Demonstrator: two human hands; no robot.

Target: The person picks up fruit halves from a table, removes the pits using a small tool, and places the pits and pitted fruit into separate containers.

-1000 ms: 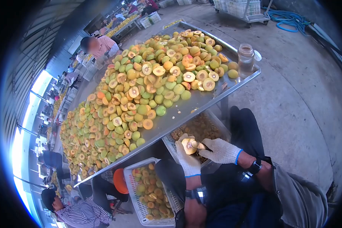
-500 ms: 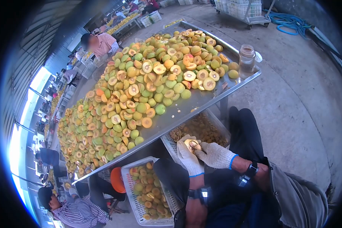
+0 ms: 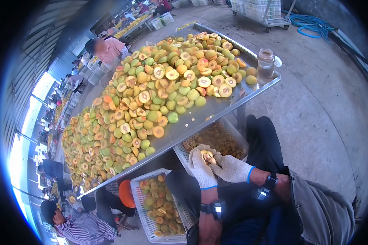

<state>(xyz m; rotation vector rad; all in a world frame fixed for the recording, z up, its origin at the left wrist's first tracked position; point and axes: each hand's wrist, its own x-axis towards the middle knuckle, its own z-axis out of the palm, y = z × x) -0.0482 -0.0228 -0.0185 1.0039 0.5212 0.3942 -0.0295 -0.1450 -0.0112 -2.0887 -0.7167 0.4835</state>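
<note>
In a white knitted glove, my left hand (image 3: pixel 203 168) is closed around a peach half (image 3: pixel 207 156), its cut face turned up. My right hand (image 3: pixel 234 167), gloved too, presses its closed fingertips against the fruit's cut side; whatever they grip is hidden. Both hands are above a white crate (image 3: pixel 183 157) of brown pits and scraps (image 3: pixel 216 141), below the edge of a metal table (image 3: pixel 184 128). A large heap of halved peaches (image 3: pixel 151 96) covers much of that table.
A white basket of peach halves (image 3: pixel 161 204) stands left of my knee, beside an orange container (image 3: pixel 126 194). A clear jar (image 3: pixel 265 65) stands at the table's right corner. Co-workers (image 3: pixel 86 224) sit at the left. A crate trolley (image 3: pixel 261 14) and blue hose (image 3: pixel 310 24) are behind.
My hands have shifted slightly and the peach half has turned between them. A dark curved line seen on its cut face earlier is less visible now. The person across the table has moved slightly.
</note>
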